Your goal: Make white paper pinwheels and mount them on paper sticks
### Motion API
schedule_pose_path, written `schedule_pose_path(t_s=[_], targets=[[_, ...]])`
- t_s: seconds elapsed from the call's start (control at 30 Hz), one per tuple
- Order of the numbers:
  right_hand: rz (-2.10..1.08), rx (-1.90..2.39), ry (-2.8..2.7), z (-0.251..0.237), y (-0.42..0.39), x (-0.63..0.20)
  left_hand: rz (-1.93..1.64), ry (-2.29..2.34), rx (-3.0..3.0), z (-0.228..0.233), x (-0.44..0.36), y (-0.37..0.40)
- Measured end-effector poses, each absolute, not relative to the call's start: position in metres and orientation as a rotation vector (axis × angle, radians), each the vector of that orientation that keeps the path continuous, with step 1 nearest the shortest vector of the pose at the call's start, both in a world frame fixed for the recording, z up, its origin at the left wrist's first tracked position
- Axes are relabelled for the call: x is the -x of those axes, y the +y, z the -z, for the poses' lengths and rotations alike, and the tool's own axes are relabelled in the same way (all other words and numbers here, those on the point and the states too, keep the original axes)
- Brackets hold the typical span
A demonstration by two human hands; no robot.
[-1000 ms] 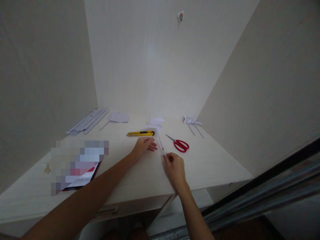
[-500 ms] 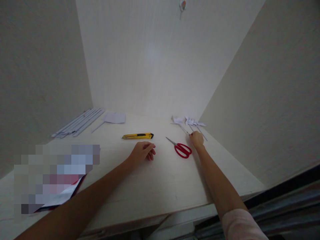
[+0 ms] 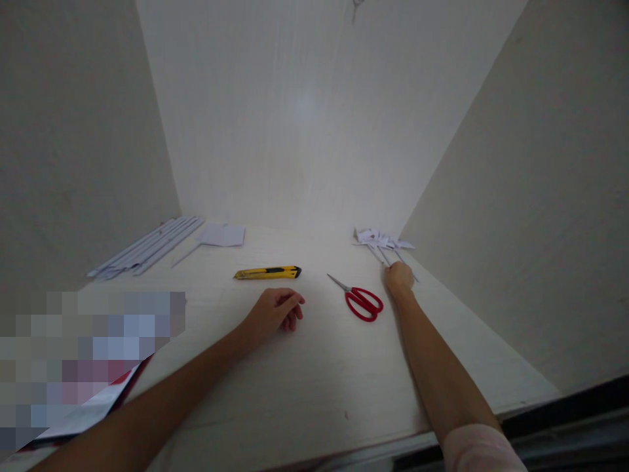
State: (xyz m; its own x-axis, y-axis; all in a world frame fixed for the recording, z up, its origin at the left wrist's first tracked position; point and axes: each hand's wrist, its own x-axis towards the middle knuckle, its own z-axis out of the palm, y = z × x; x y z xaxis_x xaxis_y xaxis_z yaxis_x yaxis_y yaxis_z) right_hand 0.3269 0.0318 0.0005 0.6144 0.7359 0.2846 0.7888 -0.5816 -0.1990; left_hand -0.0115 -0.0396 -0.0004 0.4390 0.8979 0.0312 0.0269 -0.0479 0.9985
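Note:
My right hand [image 3: 399, 276] reaches to the far right of the pale wooden desk [image 3: 314, 367]. Its fingers are closed on the lower end of a thin white stick of a paper pinwheel [image 3: 369, 237]. That pinwheel lies among a small cluster of white paper pinwheels [image 3: 393, 244] by the right wall. My left hand [image 3: 274, 313] rests palm down mid-desk with loosely curled fingers and nothing in it. Red-handled scissors [image 3: 362, 303] lie between my hands, just left of my right hand. A yellow utility knife [image 3: 268, 273] lies beyond my left hand.
Several rolled white paper sticks [image 3: 147, 246] lie at the back left, with a white paper sheet [image 3: 222, 235] beside them. A blurred stack with a red-edged booklet [image 3: 93, 406] sits at the front left. Walls close in the desk on three sides.
My right hand carried the pinwheel from the desk's middle to the cluster at the far right. My left hand let go and stayed mid-desk. The view tilted down.

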Motion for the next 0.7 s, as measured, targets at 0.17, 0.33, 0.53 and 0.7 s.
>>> schedule_pose_path(t_s=[0.17, 0.33, 0.53, 0.7], targets=[[0.268, 2.538, -1.232, 0.002, 0.030, -0.328, -0.844, 0.859, -1.469, -0.002, 0.013, -0.041], [0.299, 2.506, -1.280, 0.002, 0.028, -0.326, -0.846, 0.853, -1.473, -0.003, 0.012, -0.041], [0.409, 2.426, -1.361, -0.005, 0.021, -0.318, -0.866, 0.838, -1.462, -0.002, 0.011, -0.041], [0.545, 2.171, -1.406, -0.024, 0.016, -0.301, -0.904, 0.849, -1.471, 0.000, 0.009, -0.039]])
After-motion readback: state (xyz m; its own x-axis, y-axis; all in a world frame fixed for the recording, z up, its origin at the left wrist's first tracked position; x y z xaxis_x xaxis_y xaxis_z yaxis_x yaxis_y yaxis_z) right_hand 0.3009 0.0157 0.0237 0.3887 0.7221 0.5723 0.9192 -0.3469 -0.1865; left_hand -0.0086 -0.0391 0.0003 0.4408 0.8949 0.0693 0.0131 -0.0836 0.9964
